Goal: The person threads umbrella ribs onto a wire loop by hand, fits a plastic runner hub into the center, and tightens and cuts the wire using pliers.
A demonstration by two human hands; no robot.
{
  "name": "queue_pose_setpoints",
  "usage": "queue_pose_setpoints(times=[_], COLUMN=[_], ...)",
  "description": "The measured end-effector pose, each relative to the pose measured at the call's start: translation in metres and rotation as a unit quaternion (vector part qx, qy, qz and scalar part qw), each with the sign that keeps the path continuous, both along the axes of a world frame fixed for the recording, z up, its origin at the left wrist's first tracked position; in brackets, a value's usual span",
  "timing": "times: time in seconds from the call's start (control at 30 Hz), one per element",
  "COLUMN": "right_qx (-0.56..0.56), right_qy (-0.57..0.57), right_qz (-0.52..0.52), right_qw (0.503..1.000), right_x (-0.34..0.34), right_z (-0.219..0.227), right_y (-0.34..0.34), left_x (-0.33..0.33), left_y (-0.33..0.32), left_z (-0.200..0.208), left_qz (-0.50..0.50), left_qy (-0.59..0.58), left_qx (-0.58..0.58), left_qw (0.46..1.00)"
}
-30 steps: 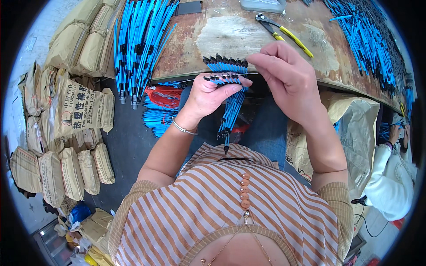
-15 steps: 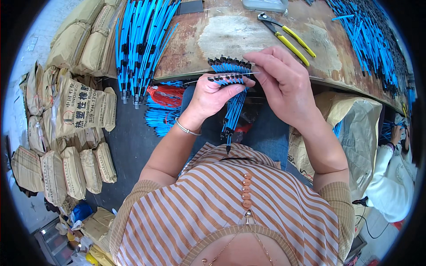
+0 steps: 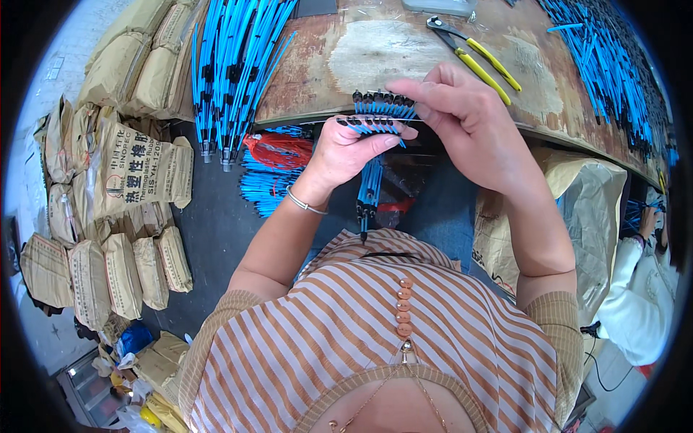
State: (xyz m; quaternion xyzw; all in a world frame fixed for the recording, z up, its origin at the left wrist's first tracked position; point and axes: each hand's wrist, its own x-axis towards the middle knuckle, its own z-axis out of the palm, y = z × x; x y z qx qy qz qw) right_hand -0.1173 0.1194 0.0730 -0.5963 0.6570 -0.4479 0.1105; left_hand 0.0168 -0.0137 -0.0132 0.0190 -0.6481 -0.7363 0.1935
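Note:
My left hand (image 3: 345,153) is closed round a bundle of thin blue plastic rods (image 3: 369,184) with black ends. The black ends (image 3: 381,99) fan out above its fingers in two rows, and the lower part of the bundle hangs down toward my lap. My right hand (image 3: 473,108) is bent in beside the right end of the upper row, thumb and forefinger close together at the black tips. What lies between those fingertips is too small to make out. Beyond the hands, cutting pliers (image 3: 473,58) with yellow handles lie on the worn wooden table (image 3: 375,54).
More blue rods lie at the table's left (image 3: 234,72) and right (image 3: 603,65). Below the table edge are red strands (image 3: 281,150) and another rod bundle (image 3: 263,189). Paper sacks (image 3: 115,267) are stacked at left; an opened sack (image 3: 577,216) stands at right, near another person's white sleeve (image 3: 628,303).
The thin straight wire across the rods no longer shows. My right hand has shifted slightly, its fingertips now at the upper row's end. The view has moved a little.

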Motion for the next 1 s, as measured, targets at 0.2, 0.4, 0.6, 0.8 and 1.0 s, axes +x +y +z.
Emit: queue_pose_setpoints(times=[0.2,0.4,0.6,0.8,1.0], right_qx=[-0.002,-0.017,-0.061,-0.079,-0.116], right_qy=[0.073,0.034,0.108,0.132,0.138], right_qz=[0.019,0.016,0.016,0.036,0.041], right_qw=[0.997,0.999,0.992,0.988,0.983], right_x=[-0.003,0.003,0.004,0.003,-0.003], right_z=[0.006,0.005,0.003,0.001,0.005], right_y=[-0.003,-0.008,-0.015,-0.018,-0.017], left_x=[0.002,0.003,0.004,0.001,-0.002], left_y=[-0.001,-0.002,-0.003,0.002,0.004], left_z=[-0.001,0.007,0.012,0.009,0.005], left_qz=[-0.004,0.018,0.001,0.013,0.022], left_qy=[-0.009,-0.003,-0.022,-0.019,-0.002], left_qx=[-0.005,-0.038,-0.089,-0.059,-0.045], left_qw=[1.000,0.999,0.996,0.998,0.999])
